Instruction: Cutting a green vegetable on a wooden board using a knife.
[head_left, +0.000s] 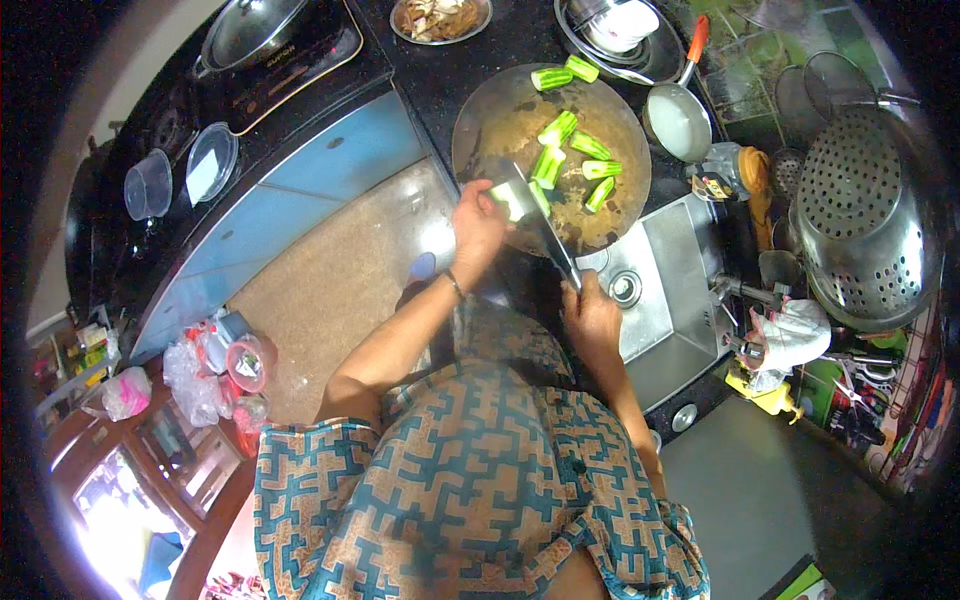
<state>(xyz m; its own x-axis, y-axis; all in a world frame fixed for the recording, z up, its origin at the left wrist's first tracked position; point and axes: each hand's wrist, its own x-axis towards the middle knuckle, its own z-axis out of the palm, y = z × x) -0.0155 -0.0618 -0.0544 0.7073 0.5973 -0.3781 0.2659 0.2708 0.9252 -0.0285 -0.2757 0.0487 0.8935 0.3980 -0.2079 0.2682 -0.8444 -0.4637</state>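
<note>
A round chopping board (487, 112) lies on the black counter, wet and stained on top. My right hand (591, 315) grips the handle of a knife (553, 244), whose blade reaches up over the board's near edge. Beside the blade, my left hand (480, 221) holds a pale green piece of vegetable (508, 201) at the board's near left. Several striped green vegetable pieces (557, 129), possibly gourd or cucumber, are spread over the board, two of them at its far edge. The blade and my fingers partly hide the pieces nearest to them.
To the right are a steel sink (675, 277), a pan with an orange handle (677, 120) and a large perforated steel colander (862, 217). Beyond the board stand a plate of food (441, 39) and stacked metal bowls (660, 52). An induction cooker (292, 71) holds a lidded pot at far left.
</note>
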